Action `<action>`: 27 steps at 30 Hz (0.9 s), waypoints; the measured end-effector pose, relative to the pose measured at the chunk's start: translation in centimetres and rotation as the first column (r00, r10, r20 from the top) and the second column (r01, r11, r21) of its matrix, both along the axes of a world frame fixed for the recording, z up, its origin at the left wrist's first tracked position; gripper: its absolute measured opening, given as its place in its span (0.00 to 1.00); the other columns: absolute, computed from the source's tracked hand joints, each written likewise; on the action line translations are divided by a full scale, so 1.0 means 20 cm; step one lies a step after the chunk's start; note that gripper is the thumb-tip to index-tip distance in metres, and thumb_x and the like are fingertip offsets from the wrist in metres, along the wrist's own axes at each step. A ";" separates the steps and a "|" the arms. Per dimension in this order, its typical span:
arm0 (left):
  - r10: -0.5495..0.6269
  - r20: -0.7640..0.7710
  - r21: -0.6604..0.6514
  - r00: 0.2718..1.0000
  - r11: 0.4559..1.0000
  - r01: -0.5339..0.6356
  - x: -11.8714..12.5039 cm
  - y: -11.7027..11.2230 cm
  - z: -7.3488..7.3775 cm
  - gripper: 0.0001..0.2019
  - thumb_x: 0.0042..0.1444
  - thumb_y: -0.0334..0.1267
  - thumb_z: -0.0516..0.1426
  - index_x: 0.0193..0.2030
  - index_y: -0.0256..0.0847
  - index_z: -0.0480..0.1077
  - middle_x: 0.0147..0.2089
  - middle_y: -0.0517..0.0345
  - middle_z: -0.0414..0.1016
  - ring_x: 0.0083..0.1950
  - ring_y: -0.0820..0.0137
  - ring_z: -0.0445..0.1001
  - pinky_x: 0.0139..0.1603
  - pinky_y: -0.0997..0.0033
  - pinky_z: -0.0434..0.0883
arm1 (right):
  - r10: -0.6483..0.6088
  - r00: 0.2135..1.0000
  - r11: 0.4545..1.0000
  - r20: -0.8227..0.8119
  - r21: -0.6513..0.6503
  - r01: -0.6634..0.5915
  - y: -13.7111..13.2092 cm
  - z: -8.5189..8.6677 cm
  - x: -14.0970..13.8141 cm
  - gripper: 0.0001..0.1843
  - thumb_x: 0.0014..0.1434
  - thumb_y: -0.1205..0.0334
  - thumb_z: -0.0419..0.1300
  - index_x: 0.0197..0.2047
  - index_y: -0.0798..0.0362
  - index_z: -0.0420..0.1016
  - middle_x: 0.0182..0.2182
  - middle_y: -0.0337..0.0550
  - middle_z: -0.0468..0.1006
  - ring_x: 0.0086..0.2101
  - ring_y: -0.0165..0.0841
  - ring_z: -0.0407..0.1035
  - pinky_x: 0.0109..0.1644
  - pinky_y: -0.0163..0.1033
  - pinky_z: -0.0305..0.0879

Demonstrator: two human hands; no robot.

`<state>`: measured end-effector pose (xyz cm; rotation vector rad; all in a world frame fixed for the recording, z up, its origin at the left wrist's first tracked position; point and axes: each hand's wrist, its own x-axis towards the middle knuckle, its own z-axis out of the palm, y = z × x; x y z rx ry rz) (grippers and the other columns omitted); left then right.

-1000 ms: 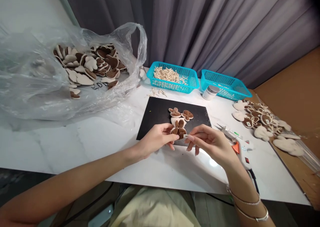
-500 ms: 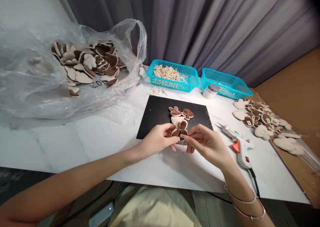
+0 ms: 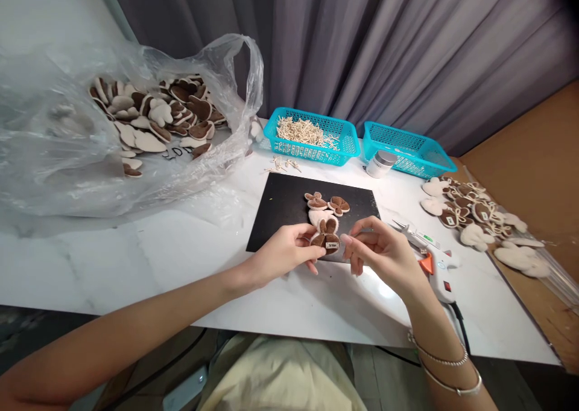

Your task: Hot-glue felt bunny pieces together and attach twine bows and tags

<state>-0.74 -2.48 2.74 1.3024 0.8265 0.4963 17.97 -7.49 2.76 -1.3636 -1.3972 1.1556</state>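
Observation:
My left hand (image 3: 284, 253) pinches a small brown-and-cream felt bunny piece (image 3: 326, 237) over the near edge of a black mat (image 3: 280, 209). A tiny pale label sits on the piece's lower part. My right hand (image 3: 384, 253) hovers just to the right of it, fingers curled, thumb and forefinger close together with nothing visible between them. Two more brown felt pieces (image 3: 328, 204) lie on the mat behind.
A clear plastic bag (image 3: 113, 127) of felt pieces fills the left. Two turquoise baskets (image 3: 312, 136) (image 3: 407, 151) stand at the back, one holding pale sticks, beside a small jar (image 3: 380, 165). A white glue gun (image 3: 436, 266) and tweezers lie right; labelled pieces (image 3: 474, 218) pile far right.
My right hand held a tiny label at the piece, pressed it on, and has now drawn back slightly to the right. The label stays on the piece. My left hand kept its grip.

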 end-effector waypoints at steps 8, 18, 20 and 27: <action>-0.006 0.012 -0.038 1.000 0.999 0.006 0.00 0.01 0.02 0.11 0.49 0.33 0.57 0.40 0.34 0.72 0.39 0.54 0.72 0.27 0.77 0.68 0.32 0.73 0.70 | 0.047 0.998 0.999 0.036 0.019 -0.048 0.03 -0.05 0.01 0.18 0.50 0.53 0.65 0.38 0.50 0.64 0.30 0.38 0.70 0.28 0.30 0.67 0.21 0.32 0.68; -0.034 0.005 0.026 0.999 0.999 0.034 0.01 0.01 0.01 0.11 0.51 0.39 0.58 0.39 0.35 0.72 0.35 0.56 0.70 0.27 0.76 0.68 0.29 0.75 0.70 | 0.123 0.979 0.991 -0.162 -0.037 -0.131 0.04 -0.06 0.00 0.16 0.50 0.56 0.65 0.37 0.51 0.63 0.31 0.38 0.72 0.25 0.27 0.67 0.21 0.33 0.68; -0.038 -0.008 0.040 0.999 0.998 0.038 0.01 0.01 0.01 0.11 0.51 0.40 0.58 0.38 0.35 0.72 0.32 0.58 0.69 0.27 0.76 0.68 0.29 0.75 0.70 | 0.130 0.977 0.989 -0.171 -0.041 -0.139 0.04 -0.06 0.00 0.15 0.51 0.57 0.65 0.37 0.51 0.64 0.31 0.38 0.72 0.25 0.27 0.67 0.21 0.32 0.68; -0.042 -0.038 0.076 0.998 0.996 0.045 0.02 0.00 0.01 0.12 0.51 0.41 0.58 0.39 0.36 0.72 0.33 0.58 0.71 0.26 0.77 0.67 0.30 0.74 0.71 | 0.127 0.965 0.984 -0.228 -0.097 -0.152 0.04 -0.04 0.01 0.16 0.49 0.58 0.66 0.37 0.52 0.65 0.29 0.38 0.72 0.25 0.27 0.68 0.22 0.32 0.69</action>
